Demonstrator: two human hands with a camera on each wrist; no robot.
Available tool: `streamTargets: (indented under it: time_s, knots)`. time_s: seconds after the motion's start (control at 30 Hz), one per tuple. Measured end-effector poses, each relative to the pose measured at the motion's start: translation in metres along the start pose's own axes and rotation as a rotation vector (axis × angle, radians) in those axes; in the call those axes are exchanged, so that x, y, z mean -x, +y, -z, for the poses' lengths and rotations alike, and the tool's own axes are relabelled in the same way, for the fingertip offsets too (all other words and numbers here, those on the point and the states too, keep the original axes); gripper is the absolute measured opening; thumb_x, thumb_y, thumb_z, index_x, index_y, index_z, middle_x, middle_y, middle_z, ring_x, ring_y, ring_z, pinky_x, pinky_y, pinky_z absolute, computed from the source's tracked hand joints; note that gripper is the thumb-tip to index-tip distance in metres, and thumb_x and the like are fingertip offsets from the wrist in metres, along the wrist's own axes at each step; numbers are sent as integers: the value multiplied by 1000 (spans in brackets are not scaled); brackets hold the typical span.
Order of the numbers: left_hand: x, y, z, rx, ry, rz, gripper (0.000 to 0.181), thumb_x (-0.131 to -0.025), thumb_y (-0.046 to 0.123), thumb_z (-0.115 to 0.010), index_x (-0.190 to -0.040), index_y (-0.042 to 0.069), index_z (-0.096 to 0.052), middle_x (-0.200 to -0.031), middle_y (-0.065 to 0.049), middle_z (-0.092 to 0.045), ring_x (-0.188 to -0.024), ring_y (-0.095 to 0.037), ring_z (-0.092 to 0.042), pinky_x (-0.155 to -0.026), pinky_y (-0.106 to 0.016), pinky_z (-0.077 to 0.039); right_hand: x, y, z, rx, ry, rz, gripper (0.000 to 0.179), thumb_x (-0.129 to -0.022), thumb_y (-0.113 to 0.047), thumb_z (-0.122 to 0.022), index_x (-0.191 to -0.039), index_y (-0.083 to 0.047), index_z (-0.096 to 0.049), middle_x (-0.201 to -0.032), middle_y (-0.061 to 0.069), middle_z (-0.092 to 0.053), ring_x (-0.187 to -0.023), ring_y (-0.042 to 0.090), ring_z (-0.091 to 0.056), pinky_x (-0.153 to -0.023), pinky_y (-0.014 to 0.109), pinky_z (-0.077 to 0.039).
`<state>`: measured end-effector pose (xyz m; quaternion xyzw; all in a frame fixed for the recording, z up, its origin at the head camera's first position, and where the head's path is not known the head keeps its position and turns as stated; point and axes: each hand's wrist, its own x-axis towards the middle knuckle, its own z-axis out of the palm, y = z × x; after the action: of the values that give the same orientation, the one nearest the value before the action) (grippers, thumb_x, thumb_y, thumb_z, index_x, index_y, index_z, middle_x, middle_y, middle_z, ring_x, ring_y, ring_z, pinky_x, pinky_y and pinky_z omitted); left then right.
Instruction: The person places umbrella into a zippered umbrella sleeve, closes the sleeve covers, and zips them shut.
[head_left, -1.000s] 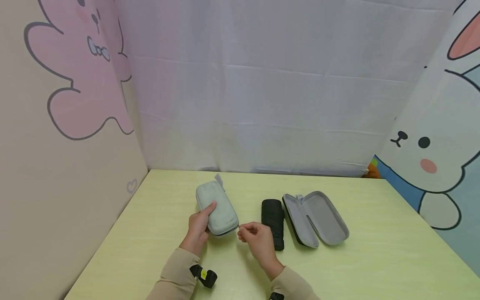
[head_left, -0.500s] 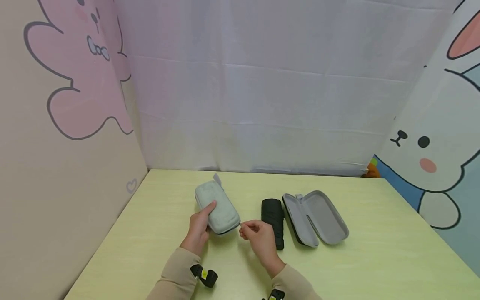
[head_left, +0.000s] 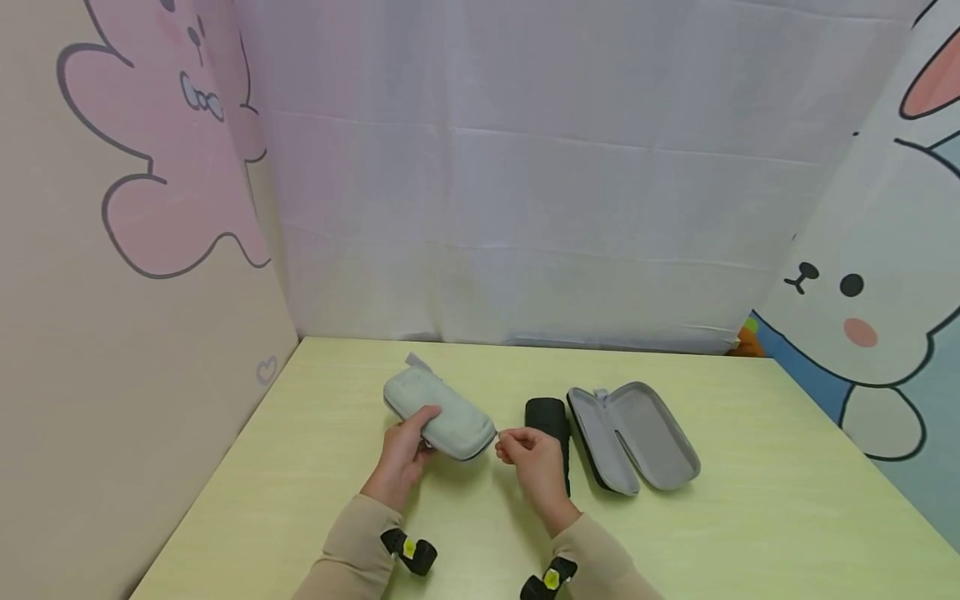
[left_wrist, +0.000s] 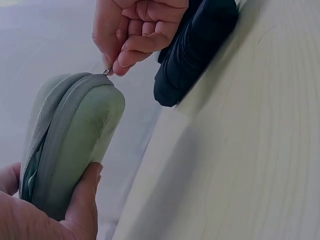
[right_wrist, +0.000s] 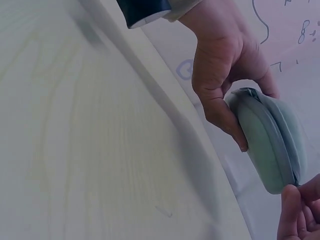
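Note:
My left hand [head_left: 401, 462] grips a pale green zip case [head_left: 442, 410] by its near side, thumb on top, and holds it above the table. At the case's right corner, my right hand [head_left: 536, 467] pinches a small metal zipper pull [left_wrist: 107, 72] between thumb and fingertips. In the left wrist view the zipper seam is parted near my left hand, and some teal fabric [left_wrist: 31, 172] shows in the gap. From the right wrist view, the left fingers and thumb span the case [right_wrist: 267, 145]. The rest of its contents is hidden.
Right behind my right hand lies a black folded compact umbrella [head_left: 550, 417], partly covered by that hand. Beside it an unfolded grey-lined case [head_left: 654, 437] lies on the pale yellow table [head_left: 750, 517]. A white curtain [head_left: 525, 208] hangs at the back.
The green case has turned so its near end points more to the right. My right hand has moved right and slightly up with the zipper pull, and now covers part of the umbrella.

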<state>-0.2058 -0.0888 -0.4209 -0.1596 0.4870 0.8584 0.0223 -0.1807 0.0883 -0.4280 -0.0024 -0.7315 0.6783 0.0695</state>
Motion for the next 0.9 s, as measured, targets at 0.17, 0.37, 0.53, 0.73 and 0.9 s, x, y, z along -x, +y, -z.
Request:
streamTargets:
  time_s: [0.17, 0.37, 0.53, 0.73, 0.9]
  knots:
    - [-2, -1, -1, 15, 9, -12, 58, -87, 11, -63, -129, -13, -32, -124, -23, -45, -96, -21, -56, -77, -32, -50, 1, 0, -1, -6, 3, -12, 16, -87, -3, -63, -92, 12, -65, -76, 13, -67, -64, 10, -63, -62, 23, -52]
    - [-1, -3, -2, 17, 29, -11, 57, -88, 11, -62, -129, -15, -32, -125, -24, -45, -97, -23, -56, -78, -35, -49, 5, 1, -3, 0, 11, -8, 16, -87, -3, -63, -91, 12, -65, -75, 13, -67, -64, 12, -63, -61, 23, -51]
    - [0, -3, -3, 41, 36, -20, 57, -88, 11, -62, -130, -15, -32, -125, -23, -44, -98, -24, -56, -81, -37, -48, 7, 0, -5, -8, 5, 5, 15, -87, -2, -64, -91, 12, -65, -75, 14, -67, -64, 13, -63, -61, 23, -52]
    - [-1, -3, -3, 48, 40, -23, 57, -89, 11, -62, -130, -14, -32, -125, -22, -44, -99, -23, -56, -83, -38, -47, 8, 0, -8, -6, 8, 19, 14, -86, 0, -63, -90, 13, -64, -75, 15, -66, -64, 13, -63, -61, 23, -52]
    - [-2, -4, -3, 58, 50, -20, 57, -91, 10, -59, -132, -14, -28, -128, -23, -40, -109, -29, -49, -92, -44, -41, 9, 1, -10, 4, 16, 22, 13, -85, 2, -63, -90, 14, -64, -74, 14, -66, -63, 12, -63, -60, 22, -52]
